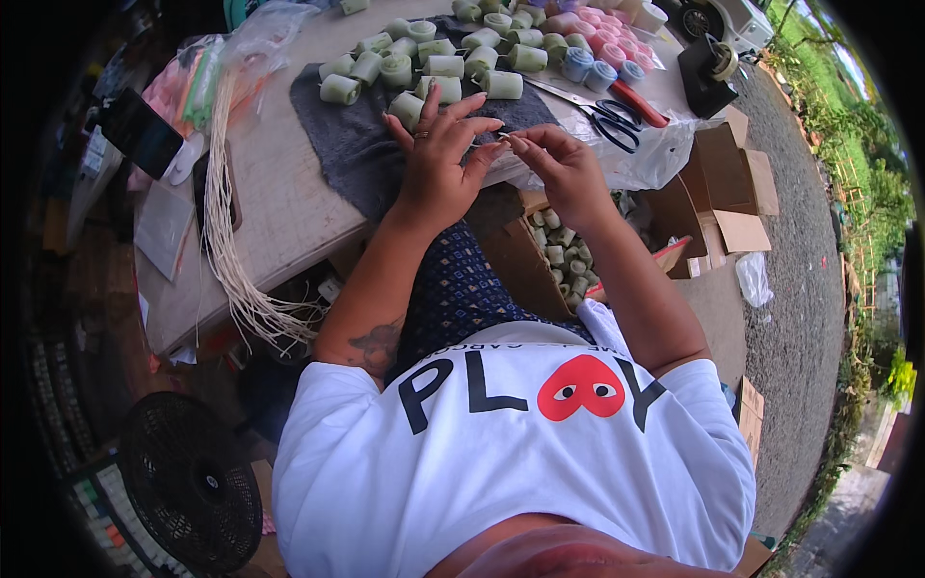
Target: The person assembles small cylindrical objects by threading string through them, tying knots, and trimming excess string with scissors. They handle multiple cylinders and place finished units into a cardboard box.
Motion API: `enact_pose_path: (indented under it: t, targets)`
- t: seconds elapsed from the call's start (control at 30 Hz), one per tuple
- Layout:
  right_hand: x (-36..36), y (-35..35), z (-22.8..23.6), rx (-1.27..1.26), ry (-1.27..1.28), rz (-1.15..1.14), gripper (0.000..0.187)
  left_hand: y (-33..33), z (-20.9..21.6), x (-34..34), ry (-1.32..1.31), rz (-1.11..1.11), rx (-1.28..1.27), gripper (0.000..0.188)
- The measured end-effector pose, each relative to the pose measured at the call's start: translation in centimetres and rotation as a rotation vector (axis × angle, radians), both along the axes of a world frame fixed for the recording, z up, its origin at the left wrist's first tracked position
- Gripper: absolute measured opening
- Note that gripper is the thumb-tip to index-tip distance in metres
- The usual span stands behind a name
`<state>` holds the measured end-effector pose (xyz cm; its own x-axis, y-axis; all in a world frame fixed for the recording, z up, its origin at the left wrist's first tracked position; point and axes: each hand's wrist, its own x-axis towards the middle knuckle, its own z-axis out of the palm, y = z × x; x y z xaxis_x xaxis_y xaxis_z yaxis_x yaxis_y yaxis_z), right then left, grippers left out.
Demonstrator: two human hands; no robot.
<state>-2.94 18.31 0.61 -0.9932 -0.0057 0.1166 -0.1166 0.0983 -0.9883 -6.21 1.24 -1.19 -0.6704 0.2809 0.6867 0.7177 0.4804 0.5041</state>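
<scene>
Pale-green cylinders (444, 65) sit on dark cloth (337, 144) just beyond the fingers (470, 126). Right hand (567, 169): thumb and index together, meeting left hand (439, 162), its outer fingers spread; cannot tell whether either grasps anything.

Head cam., L of pair, wide fisheye: looks down from abv. wearer's shirt (501, 472), v. close. L hand (440, 157) & R hand (564, 169) lie mid-dist., tabletop (281, 193) beyond twd. upper edge; straight edges bow nr. rim.

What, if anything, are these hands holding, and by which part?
The left hand and right hand pinch close together, perhaps on something tiny; its identity and held part cannot be told.
</scene>
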Motion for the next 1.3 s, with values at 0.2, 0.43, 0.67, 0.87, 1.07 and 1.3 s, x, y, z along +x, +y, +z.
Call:
enact_pose_path:
  t: [0.2, 0.43, 0.67, 0.87, 1.07, 1.3]
  targets:
    - [0.2, -0.1, 0.1, 0.528, 0.329, -0.11, 0.015, -0.4, -1.0, -0.5, -0.032, -0.004, -0.154, 0.012]
    - [0.4, 0.1, 0.6, 0.258, -0.144, 0.189, 0.017, -0.8, -1.0, -1.1, -0.022, -0.015, -0.155, 0.01]
    - [-1.2, -0.7, 0.2, -0.057, -0.026, 0.324, 0.017, -1.2, -1.1, -1.8, -0.093, -0.111, 0.076, 0.016]
    - [-1.2, -1.6, 0.9, 0.429, 0.36, 0.119, 0.016, -1.3, -1.0, -1.9, -0.127, -0.138, 0.124, 0.021]
    - [-0.6, -2.7, 0.7, 0.415, 0.258, 0.05, 0.016, -1.1, -1.2, -2.1, -0.092, -0.171, 0.183, 0.023]
    - [0.0, -2.3, 0.2, -0.452, -0.317, 0.162, 0.021, -1.0, -1.1, -1.7, -0.073, -0.043, 0.055, 0.02]
